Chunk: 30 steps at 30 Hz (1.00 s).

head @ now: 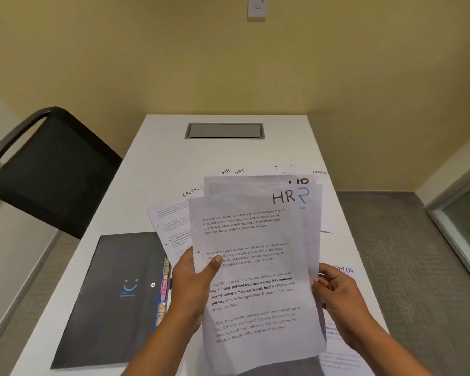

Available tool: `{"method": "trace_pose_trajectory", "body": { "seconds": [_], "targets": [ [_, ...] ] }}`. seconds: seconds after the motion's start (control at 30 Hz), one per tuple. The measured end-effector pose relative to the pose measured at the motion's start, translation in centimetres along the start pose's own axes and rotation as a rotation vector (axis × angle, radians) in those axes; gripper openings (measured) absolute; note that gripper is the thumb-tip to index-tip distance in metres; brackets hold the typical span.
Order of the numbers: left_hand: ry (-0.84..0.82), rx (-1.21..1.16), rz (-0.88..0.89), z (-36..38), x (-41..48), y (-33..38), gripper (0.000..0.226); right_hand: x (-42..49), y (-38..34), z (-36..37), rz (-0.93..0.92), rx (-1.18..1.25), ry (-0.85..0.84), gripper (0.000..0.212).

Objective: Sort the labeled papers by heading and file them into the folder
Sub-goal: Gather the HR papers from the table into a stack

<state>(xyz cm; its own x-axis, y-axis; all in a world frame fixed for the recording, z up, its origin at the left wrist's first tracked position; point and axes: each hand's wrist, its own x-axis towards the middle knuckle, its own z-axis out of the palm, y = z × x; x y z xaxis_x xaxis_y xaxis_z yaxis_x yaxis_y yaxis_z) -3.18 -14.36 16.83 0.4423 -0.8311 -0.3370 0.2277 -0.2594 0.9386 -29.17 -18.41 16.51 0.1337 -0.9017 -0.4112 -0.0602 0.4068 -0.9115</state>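
Currently sorting | gripping white printed HR-headed sheets (255, 267) with left hand (193, 286) and right hand (334, 291) | next, likely: squaring stack, filing into black snap-button folder (106, 308) at 9 o'clock

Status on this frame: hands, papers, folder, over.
Left hand and right hand grip HR sheets above table. Folder flat at left. SPORTS sheet, ADMIN sheet loose behind; nothing blocking.

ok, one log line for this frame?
phase: sorting | left hand: grips HR papers | right hand: grips HR papers | folder: flat on table
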Motion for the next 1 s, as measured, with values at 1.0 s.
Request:
{"method": "trace_pose_trajectory", "body": {
  "seconds": [1.0],
  "targets": [
    [-0.134,0.205,0.157,1.1,1.0,-1.3,0.034,2.4,-1.4,1.4,-0.204,-0.231,0.022,0.028]
  ]
}}
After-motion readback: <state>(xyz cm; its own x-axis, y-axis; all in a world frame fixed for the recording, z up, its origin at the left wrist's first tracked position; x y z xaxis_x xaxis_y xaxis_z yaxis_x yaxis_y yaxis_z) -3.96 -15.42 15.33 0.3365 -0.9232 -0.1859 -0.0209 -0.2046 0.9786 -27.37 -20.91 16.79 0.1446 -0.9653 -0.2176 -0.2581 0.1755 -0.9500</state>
